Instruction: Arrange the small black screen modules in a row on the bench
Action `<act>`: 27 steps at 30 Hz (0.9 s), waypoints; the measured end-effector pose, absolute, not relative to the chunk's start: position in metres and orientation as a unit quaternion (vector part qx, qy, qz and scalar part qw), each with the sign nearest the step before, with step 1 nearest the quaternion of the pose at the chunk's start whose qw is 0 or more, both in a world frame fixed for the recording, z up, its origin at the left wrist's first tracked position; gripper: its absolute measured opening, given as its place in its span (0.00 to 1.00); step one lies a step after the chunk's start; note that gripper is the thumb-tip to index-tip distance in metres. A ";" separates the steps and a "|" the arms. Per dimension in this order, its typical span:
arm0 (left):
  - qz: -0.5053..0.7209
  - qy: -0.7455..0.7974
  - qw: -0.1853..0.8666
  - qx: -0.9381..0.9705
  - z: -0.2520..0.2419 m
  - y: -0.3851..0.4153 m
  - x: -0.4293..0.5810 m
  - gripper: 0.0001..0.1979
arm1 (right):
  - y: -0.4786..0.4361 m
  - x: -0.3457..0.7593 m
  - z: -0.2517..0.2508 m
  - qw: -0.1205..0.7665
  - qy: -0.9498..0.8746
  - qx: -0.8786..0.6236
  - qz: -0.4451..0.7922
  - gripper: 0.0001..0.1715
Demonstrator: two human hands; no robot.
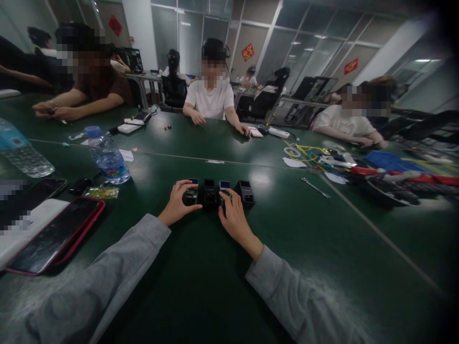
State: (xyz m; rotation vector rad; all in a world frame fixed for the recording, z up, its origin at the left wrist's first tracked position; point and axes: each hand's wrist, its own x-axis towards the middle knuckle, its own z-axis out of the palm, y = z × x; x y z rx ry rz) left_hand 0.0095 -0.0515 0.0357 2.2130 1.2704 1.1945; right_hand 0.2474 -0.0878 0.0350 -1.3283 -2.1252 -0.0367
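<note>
Two gray sleeves (134, 248) reach in from the near side over the dark green table (201, 277). The left hand (178, 203) curves its thumb and fingers around a small circuit board (192, 195) with a screen; whether they pinch it, I cannot tell. Just right of it sits a black casing (209, 192). The right hand (234, 217) has its fingertips at a second screened board (224, 184), their grip unclear, left of another casing (246, 192).
</note>
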 end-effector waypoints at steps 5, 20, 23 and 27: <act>0.408 0.459 0.149 0.775 0.034 -0.051 0.011 0.28 | -0.088 0.248 0.036 0.318 -0.811 -0.492 -0.009 0.28; 0.356 0.453 0.053 0.815 0.043 -0.061 0.019 0.24 | -0.090 0.248 0.036 0.342 -0.788 -0.510 -0.042 0.26; 0.313 0.412 0.028 0.855 0.046 -0.067 0.022 0.22 | -0.090 0.250 0.034 0.338 -0.796 -0.501 -0.042 0.25; 0.276 0.367 0.022 0.888 0.045 -0.069 0.025 0.21 | -0.089 0.249 0.033 0.324 -0.808 -0.490 -0.035 0.23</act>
